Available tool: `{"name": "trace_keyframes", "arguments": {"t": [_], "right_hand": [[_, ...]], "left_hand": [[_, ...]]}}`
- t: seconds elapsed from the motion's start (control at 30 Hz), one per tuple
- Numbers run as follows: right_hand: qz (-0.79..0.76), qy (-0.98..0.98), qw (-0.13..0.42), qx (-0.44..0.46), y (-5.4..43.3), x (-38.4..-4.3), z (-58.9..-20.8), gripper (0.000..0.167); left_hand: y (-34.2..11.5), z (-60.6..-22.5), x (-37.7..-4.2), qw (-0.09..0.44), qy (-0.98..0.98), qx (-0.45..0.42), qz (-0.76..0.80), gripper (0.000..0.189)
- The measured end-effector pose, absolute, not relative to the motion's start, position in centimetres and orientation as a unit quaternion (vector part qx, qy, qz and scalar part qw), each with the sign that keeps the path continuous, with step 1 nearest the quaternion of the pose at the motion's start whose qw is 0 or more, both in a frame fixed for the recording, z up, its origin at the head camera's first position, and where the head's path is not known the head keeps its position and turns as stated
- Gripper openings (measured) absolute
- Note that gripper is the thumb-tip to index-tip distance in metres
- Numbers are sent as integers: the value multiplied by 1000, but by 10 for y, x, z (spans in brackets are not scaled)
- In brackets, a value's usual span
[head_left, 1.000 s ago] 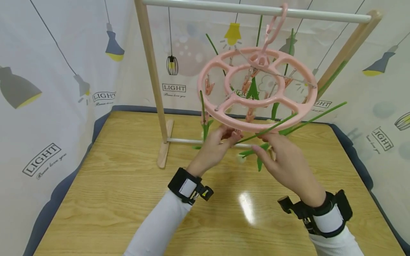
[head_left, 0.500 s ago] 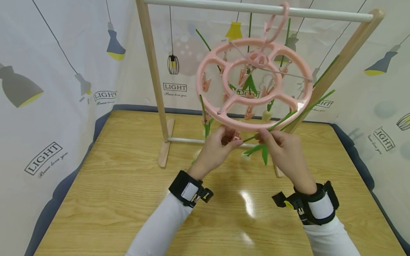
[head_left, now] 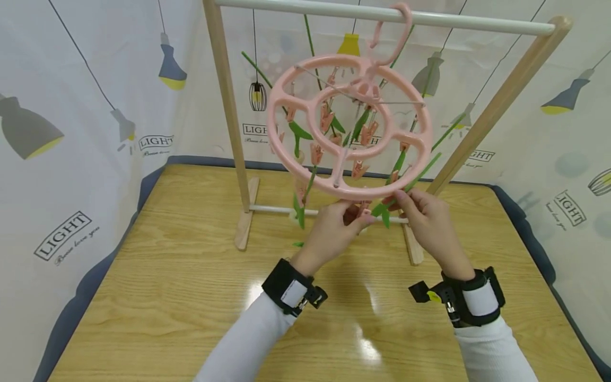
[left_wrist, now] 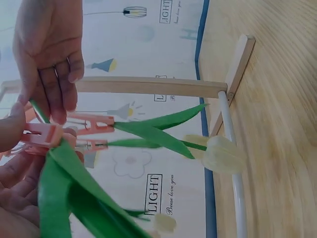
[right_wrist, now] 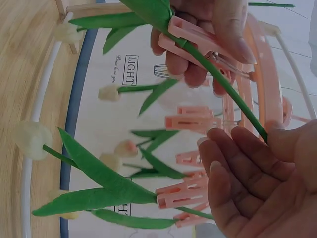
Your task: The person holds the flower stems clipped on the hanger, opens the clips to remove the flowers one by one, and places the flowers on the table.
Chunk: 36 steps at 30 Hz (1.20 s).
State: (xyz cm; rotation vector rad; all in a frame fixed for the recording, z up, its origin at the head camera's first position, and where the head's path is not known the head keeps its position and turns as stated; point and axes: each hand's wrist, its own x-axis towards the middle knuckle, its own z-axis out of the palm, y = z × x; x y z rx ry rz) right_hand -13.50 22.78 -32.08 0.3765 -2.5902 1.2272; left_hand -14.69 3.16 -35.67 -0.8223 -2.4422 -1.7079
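A pink round clip hanger [head_left: 329, 183] hangs tilted from the rail, with pink clothespins under its ring. My left hand [head_left: 329, 233] pinches a clothespin [right_wrist: 190, 42] at the front of the ring. A green tulip stem [right_wrist: 223, 82] runs across this clothespin; I cannot tell whether the clip grips it. The tulip's broad green leaves [left_wrist: 69, 183] lie just past the clip. With thumb and fingertips, my right hand [head_left: 429, 225] pinches the stem's far end close to the ring. Its other fingers are loosely bent.
A white rail [head_left: 310, 8] on wooden posts [head_left: 224, 95] carries the hanger above a wooden table [head_left: 167, 286]. Several other white tulips hang from clips around the ring, including one tulip [right_wrist: 32, 141] near the lower bar [head_left: 277, 209]. A patterned curtain [head_left: 119, 175] stands behind.
The hanger has swung and shifted left, its hook moving left along the rail. My right hand has come to pinch the stem. My left hand, still on the clothespin, has moved slightly right.
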Motion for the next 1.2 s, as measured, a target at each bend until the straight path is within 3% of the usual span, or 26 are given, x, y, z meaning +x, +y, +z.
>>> {"name": "trace_keyframes", "arguments": {"t": [0.2,0.43,0.8,1.2], "right_hand": [[448,-877,113,129,229,-134,-322,30],[522,-838,111,116,231,-134,-326,29],[669,-730,39,133,228,-133,-335,17],[685,-711,79,137,219,-135,-344,13]], "left_hand": [[33,-353,-146,61,-767,-275,-577,29],[33,-350,-147,60,-759,-271,-589,43],[35,-352,-149,54,-760,-230,-606,21],[34,-351,-150,51,-752,-196,-627,22]]}}
